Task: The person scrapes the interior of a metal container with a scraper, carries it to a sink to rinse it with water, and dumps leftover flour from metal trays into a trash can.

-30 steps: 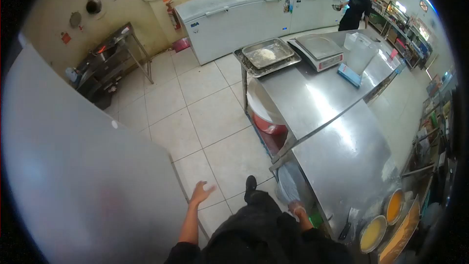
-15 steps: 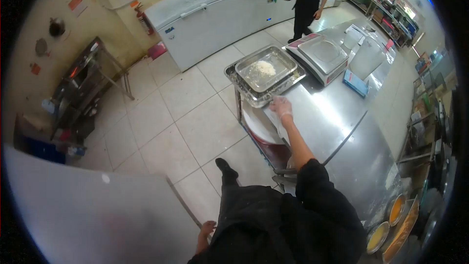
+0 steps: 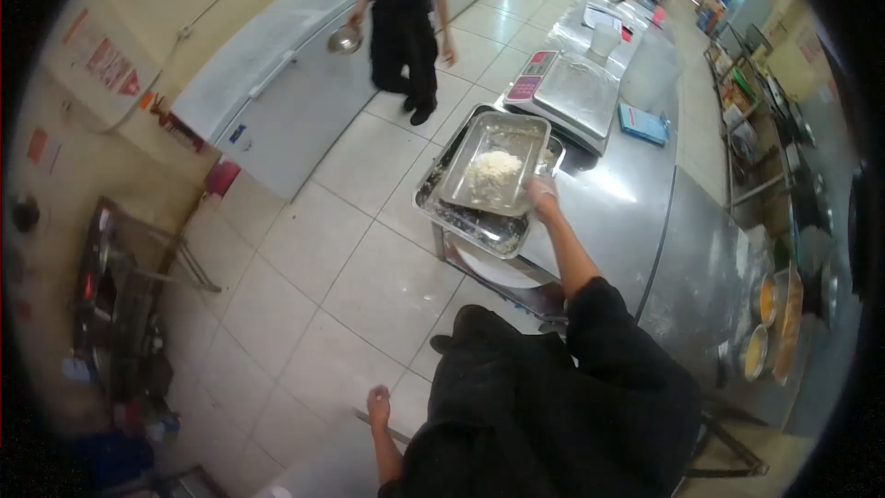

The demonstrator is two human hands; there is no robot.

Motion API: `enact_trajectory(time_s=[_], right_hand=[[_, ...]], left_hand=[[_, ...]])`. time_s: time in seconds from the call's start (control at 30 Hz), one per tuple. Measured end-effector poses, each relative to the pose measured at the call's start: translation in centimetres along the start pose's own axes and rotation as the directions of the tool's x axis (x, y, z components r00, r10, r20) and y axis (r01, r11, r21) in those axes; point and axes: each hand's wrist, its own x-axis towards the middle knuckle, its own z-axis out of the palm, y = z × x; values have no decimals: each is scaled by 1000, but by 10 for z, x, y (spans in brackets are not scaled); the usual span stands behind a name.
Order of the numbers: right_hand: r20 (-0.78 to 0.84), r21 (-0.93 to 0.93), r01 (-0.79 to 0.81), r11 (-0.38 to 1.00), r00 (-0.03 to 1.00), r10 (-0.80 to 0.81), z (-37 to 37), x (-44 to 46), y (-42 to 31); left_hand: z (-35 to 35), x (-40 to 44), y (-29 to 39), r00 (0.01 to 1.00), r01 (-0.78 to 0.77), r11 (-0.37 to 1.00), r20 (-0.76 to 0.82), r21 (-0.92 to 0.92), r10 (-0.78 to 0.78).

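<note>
My right hand [image 3: 542,192], in a clear glove, grips the right edge of a rectangular metal tray [image 3: 461,180]. A heap of pale crumbly stuff [image 3: 494,169] lies inside that tray. Beneath it is a larger, dirty metal tray [image 3: 491,238] at the corner of the steel table [image 3: 608,221]. A scale [image 3: 573,88] with a red panel stands just behind the trays. My left hand [image 3: 379,403] hangs low at the bottom, away from the table; its fingers look curled, with nothing visible in them.
Another person [image 3: 402,18] walks at the upper left, holding a metal bowl [image 3: 345,40], beside a white chest freezer [image 3: 304,92]. Bowls of yellow [image 3: 756,352] and orange stuff [image 3: 767,301] stand at the right. A blue box [image 3: 643,124] lies beside the scale.
My right hand has reached forward from the table edge and taken hold of the upper tray. The other person has come closer. My view has shifted toward the table's far end.
</note>
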Motion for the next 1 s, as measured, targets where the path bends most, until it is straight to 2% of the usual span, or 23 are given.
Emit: enact_trajectory(time_s=[0.07, 0.13, 0.2, 0.27, 0.3, 0.33, 0.37, 0.4, 0.43, 0.5, 0.57, 0.63, 0.67, 0.7, 0.73, 0.77, 0.83, 0.9, 0.97, 1.0], right_hand=[[-118, -103, -63, 993, 992, 51, -16, -31, -60], [-131, -234, -13, 972, 991, -19, -36, -50, -71], [-146, -307, -30, 951, 989, -16, -57, -53, -50], [-252, -209, -29, 977, 967, -26, -44, -82, -88], [-281, -201, -32, 979, 959, -26, -44, -82, -72], [-380, -193, -72, 979, 925, -7, -49, -79, -52], [-472, -178, -113, 978, 881, 16, -50, -79, -38], [-419, -119, -122, 985, 906, 62, -53, -74, -37], [-361, -59, -145, 988, 926, 114, -49, -74, -36], [-444, -7, -116, 993, 890, 100, -25, -69, -33], [-531, 45, -94, 995, 841, 104, -2, -50, -48], [-393, -53, -228, 972, 900, 190, 17, -31, -90], [-410, -48, -215, 975, 895, 177, 26, -18, -100], [-374, 52, -159, 986, 912, 167, 41, -7, -105], [-337, 153, -108, 982, 929, 155, 57, 7, -112], [-356, 165, -106, 981, 921, 159, 71, 24, -118], [-278, 292, -92, 952, 944, 177, 97, 52, -124], [-302, 326, -85, 941, 934, 189, 126, 97, -123], [-272, 248, -33, 968, 957, 102, 156, 136, -105], [-250, 232, -48, 972, 962, 107, 170, 155, -132]], left_hand=[[-14, 41, 106, 990, -128, 991, 58, -45, 130], [-8, 66, 228, 962, -50, 983, 258, -175, 94], [20, 103, 306, 858, -41, 942, 471, -332, 203], [64, 124, 372, 669, -52, 916, 667, -398, 328], [87, 127, 401, 659, 41, 918, 701, -395, 272], [110, 126, 430, 647, 134, 911, 731, -390, 217], [128, 120, 462, 715, 279, 904, 699, -324, 30], [152, 138, 453, 677, 298, 862, 728, -409, 111], [167, 153, 452, 671, 395, 846, 742, -358, 1], [182, 175, 451, 685, 475, 825, 718, -305, -129], [185, 217, 440, 607, 494, 820, 790, -290, -86], [135, 196, 509, 657, 493, 825, 740, -277, -144], [129, 216, 507, 666, 459, 843, 737, -280, -118], [117, 241, 502, 675, 422, 864, 732, -277, -95], [101, 262, 522, 700, 405, 874, 706, -267, -109], [81, 278, 545, 725, 393, 884, 677, -253, -128], [59, 311, 576, 785, 385, 849, 612, -363, -94], [43, 372, 611, 785, 439, 774, 614, -456, -83], [33, 418, 664, 793, 426, 767, 606, -480, -62], [26, 446, 684, 838, 378, 762, 544, -526, -40]])
